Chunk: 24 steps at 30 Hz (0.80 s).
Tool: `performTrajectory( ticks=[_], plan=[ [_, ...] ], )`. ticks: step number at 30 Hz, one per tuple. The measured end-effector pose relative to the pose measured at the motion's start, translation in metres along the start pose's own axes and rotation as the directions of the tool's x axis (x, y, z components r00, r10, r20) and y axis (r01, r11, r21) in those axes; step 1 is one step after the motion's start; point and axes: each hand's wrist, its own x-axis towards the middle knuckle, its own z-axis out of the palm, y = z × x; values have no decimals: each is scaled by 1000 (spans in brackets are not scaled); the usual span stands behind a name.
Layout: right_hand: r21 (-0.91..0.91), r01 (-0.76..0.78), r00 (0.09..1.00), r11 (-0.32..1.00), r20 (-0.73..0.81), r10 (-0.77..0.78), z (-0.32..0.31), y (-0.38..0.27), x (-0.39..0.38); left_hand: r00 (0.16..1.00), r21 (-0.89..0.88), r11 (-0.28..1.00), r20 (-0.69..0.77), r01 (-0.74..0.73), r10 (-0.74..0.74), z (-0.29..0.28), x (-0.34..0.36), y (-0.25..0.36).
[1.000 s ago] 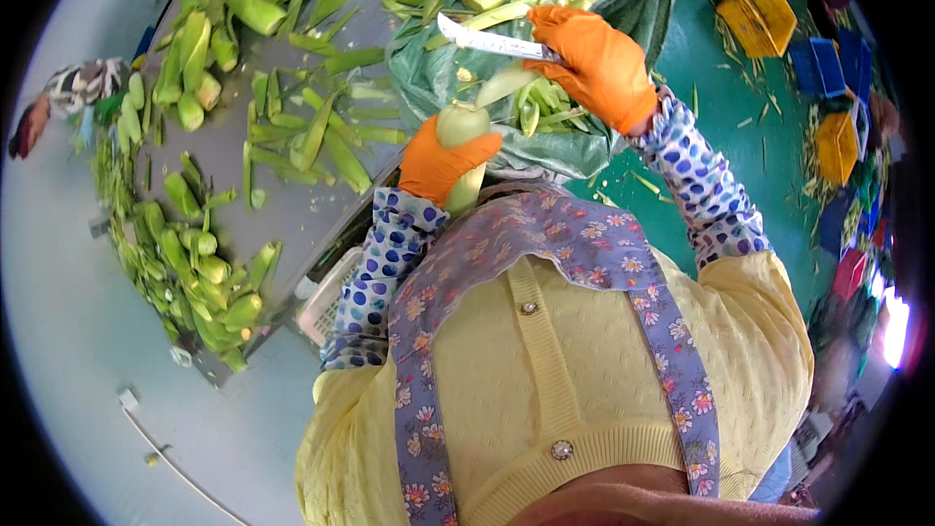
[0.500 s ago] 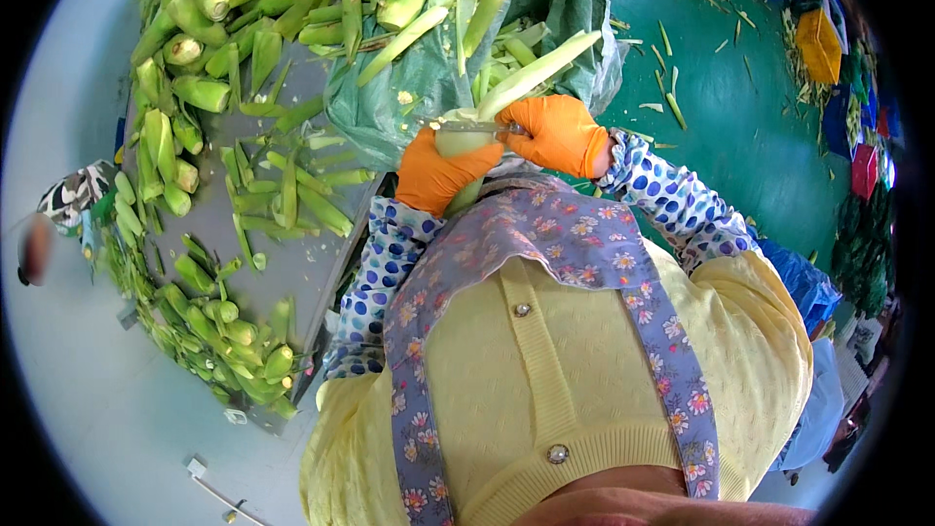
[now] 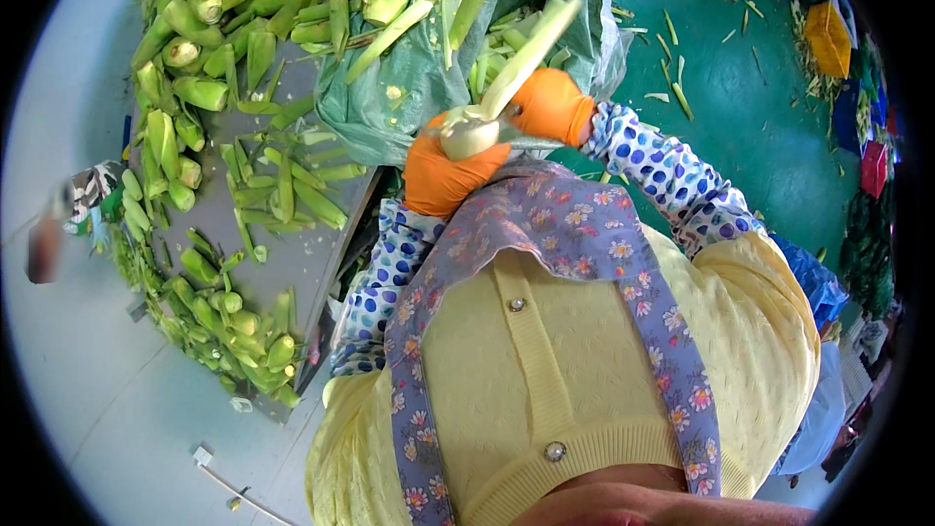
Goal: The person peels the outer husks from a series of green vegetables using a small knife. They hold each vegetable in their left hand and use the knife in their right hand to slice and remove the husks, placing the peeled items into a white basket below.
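Leaf (image 3: 531,56) higher — grey table (image 3: 302,263), green floor (image 3: 740,136)

Head camera: worn on the person's head, the left of a side-by-side pair, looking steeply down
Cardigan: yellow cardigan (image 3: 604,360) nearest the lens, broad across the near part, seen from above
Hands: left hand (image 3: 450,173) and right hand (image 3: 551,107) farther out, beyond the chest, near mid-width
Table: grey table (image 3: 282,261) on the left, viewed from above
Floor: green floor (image 3: 760,151) on the far right
Rim: wide fisheye circle, black at the corners, the scene bowing toward its border
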Motion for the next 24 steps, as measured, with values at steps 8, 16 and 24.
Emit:
performTrajectory(
  ticks=[8,16,24],
  plan=[
    [438,-370,915,819,19,403,-21,93,-27,993,320,942,-19,-102,114,-44,-9,-11],
    [241,-275,955,931,-41,292,-27,6,29,777,416,657,-326,629,-539,-97,-177,-152],
    [346,-127,986,929,-55,156,-41,-51,113,473,215,422,-463,881,-750,-77,-336,-235]
  ],
)
